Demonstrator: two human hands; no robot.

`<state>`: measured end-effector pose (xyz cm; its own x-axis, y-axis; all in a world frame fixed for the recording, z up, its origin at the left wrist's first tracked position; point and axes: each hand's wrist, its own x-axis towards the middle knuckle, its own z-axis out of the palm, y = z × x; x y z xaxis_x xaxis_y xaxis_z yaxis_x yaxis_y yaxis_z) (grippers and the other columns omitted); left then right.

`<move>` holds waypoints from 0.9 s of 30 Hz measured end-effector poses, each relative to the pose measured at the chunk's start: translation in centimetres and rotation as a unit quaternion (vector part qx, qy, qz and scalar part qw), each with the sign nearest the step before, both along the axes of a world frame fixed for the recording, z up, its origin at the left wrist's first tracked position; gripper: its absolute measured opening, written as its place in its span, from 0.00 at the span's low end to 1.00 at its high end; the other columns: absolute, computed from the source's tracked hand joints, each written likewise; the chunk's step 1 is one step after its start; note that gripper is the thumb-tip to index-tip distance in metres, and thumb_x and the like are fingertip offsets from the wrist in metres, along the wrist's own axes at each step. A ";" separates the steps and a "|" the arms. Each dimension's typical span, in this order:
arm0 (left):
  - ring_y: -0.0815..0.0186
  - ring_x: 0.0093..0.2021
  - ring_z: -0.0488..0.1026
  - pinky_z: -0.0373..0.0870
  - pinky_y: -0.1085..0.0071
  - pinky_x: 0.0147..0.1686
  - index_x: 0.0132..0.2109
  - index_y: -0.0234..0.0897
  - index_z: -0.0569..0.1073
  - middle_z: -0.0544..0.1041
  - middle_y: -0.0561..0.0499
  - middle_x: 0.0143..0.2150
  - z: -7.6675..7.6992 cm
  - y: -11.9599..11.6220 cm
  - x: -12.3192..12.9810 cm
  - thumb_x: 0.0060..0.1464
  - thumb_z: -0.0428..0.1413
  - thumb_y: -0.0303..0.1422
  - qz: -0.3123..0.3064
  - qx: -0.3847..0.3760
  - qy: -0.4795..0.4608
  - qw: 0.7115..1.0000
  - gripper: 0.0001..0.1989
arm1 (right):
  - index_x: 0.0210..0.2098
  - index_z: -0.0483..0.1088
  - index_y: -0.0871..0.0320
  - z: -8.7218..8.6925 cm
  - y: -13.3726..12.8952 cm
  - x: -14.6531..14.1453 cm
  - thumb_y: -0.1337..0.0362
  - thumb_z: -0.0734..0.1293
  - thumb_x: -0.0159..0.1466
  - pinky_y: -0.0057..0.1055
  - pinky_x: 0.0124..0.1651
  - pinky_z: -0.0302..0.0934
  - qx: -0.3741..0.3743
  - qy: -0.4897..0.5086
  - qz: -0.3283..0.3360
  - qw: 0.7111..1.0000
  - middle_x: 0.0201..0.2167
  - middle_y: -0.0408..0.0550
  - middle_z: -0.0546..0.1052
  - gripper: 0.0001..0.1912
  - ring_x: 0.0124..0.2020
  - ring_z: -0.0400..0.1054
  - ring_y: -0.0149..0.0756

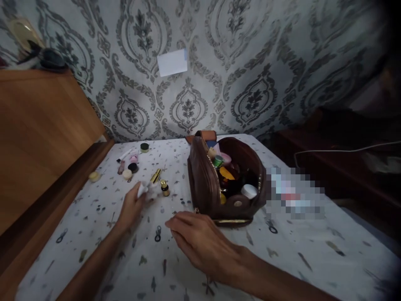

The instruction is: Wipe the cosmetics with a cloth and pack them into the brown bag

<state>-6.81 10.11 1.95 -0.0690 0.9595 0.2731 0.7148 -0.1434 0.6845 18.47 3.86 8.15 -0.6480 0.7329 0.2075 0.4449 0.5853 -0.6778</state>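
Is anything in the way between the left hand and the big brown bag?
Yes! A small, gold-capped dark bottle stands on the patterned cloth, right between the left hand and the brown bag.

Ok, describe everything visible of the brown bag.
The brown bag looks like smooth leather, with a gold zip open wide, a round disc near its rim and a gold strip along its lower front. It stands upright on the patterned cloth, holding a round white item, a green item and more. The right hand is close to its near side; whether they touch is unclear.
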 end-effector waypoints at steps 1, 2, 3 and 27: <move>0.53 0.44 0.73 0.71 0.56 0.46 0.43 0.40 0.74 0.77 0.47 0.39 -0.5 -0.7 0.3 0.55 0.50 0.36 -0.011 0.006 0.018 1.000 0.12 | 0.46 0.74 0.56 -1.6 0.0 -0.6 0.69 0.57 0.69 0.36 0.43 0.66 0.003 -0.006 0.004 1.000 0.39 0.51 0.76 0.15 0.38 0.71 0.39; 0.53 0.46 0.72 0.71 0.54 0.49 0.45 0.40 0.74 0.78 0.46 0.42 -0.9 -1.3 0.5 0.54 0.50 0.34 -0.026 0.011 0.036 0.999 0.13 | 0.48 0.72 0.56 -3.0 0.3 -1.2 0.70 0.57 0.68 0.37 0.44 0.66 -0.001 0.010 -0.008 1.000 0.42 0.52 0.76 0.15 0.41 0.71 0.40; 0.52 0.48 0.72 0.70 0.53 0.51 0.47 0.40 0.74 0.78 0.45 0.45 -1.3 -1.8 0.7 0.53 0.51 0.32 -0.042 0.015 0.053 0.998 0.14 | 0.52 0.69 0.57 -4.0 0.8 -1.7 0.70 0.57 0.68 0.38 0.45 0.67 -0.009 0.024 -0.015 1.000 0.45 0.53 0.74 0.17 0.42 0.71 0.40; 0.49 0.43 0.78 0.73 0.54 0.46 0.40 0.41 0.72 0.81 0.43 0.39 -2.7 2.4 3.2 0.58 0.49 0.47 -0.057 0.038 0.144 0.987 0.16 | 0.51 0.66 0.58 -8.2 7.2 -6.7 0.75 0.60 0.64 0.36 0.56 0.63 -0.107 0.180 -0.191 0.959 0.50 0.52 0.75 0.17 0.53 0.69 0.39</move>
